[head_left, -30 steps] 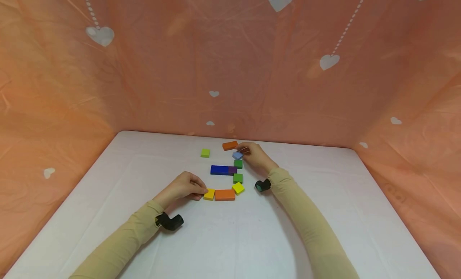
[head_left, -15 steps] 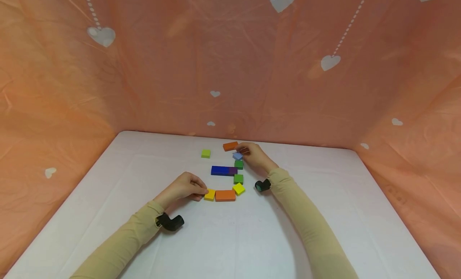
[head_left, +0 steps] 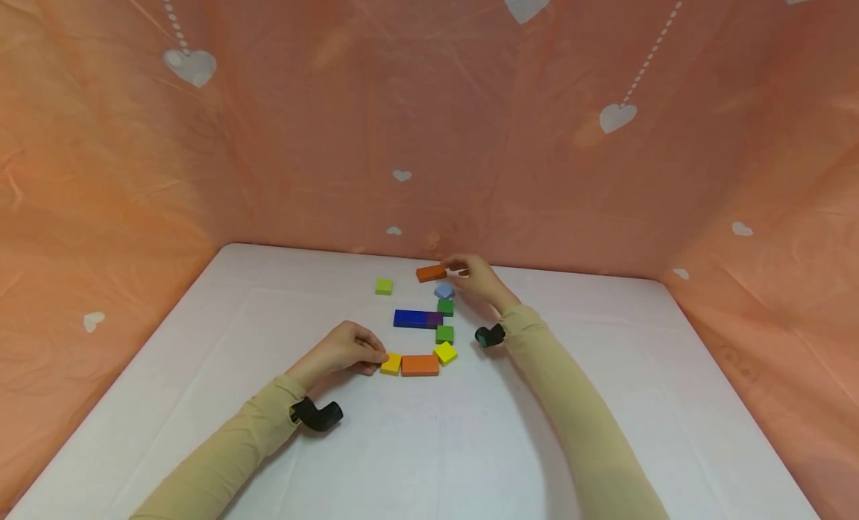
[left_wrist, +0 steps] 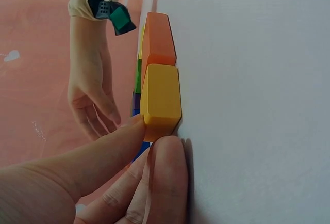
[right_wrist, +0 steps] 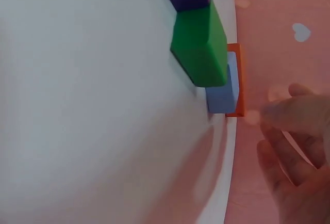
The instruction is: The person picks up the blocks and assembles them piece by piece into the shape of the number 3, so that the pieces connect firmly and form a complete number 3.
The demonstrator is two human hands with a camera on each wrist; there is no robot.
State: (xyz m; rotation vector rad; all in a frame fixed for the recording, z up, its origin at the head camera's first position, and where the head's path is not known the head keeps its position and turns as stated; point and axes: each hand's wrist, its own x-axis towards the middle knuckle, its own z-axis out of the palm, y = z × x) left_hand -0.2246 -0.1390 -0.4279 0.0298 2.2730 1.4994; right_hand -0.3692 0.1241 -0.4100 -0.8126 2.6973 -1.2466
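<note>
My left hand (head_left: 345, 348) holds a yellow block (left_wrist: 164, 92) at its near end, thumb on one side and a fingertip at the end. That block lies against the end of an orange block (head_left: 420, 365). At the far side, my right hand (head_left: 478, 279) hovers with loosely bent fingers and nothing between them. Its fingertips are by the right end of another orange block (head_left: 431, 273); whether they touch is unclear. Just below them lies a light blue block (right_wrist: 223, 87), apart from the fingers. A green block (right_wrist: 200, 46) adjoins it.
Between the hands, a dark blue block (head_left: 409, 318) with a purple block (head_left: 434, 319) lies beside another green block (head_left: 445, 334) and a tilted yellow block (head_left: 446, 353). A lime block (head_left: 384, 286) lies apart at the far left. A draped cloth (head_left: 429, 132) rises behind the white table (head_left: 429, 445).
My right hand has let go of the light blue block and moved up and away, toward the far orange block. The left hand has stayed on the yellow block.
</note>
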